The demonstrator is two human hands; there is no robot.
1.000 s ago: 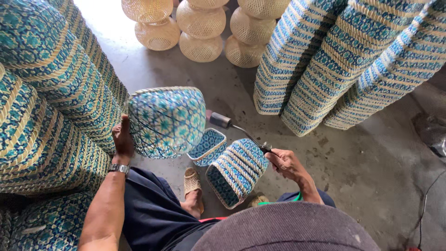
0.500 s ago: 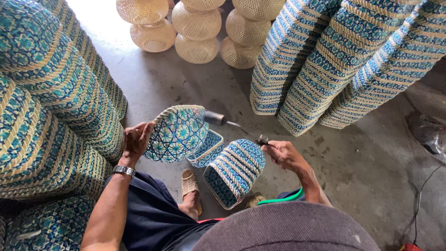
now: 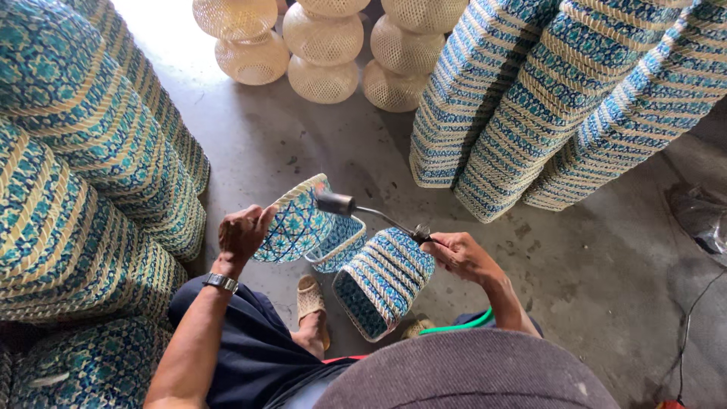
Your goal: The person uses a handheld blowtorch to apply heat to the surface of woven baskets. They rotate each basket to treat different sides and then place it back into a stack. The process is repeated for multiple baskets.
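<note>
Left hand (image 3: 242, 231) covers part of the tilted woven basket (image 3: 297, 223); its opening faces away. Green hose (image 3: 458, 324) disappears behind the cap brim (image 3: 469, 375). Woven stacks (image 3: 76, 174) run off-frame.

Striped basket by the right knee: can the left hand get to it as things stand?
Probably not right away. The left hand is gripping the tilted basket, and a small basket sits between it and the striped basket.

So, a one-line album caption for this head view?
Left hand tilts a blue woven basket; right hand aims a torch.
</note>
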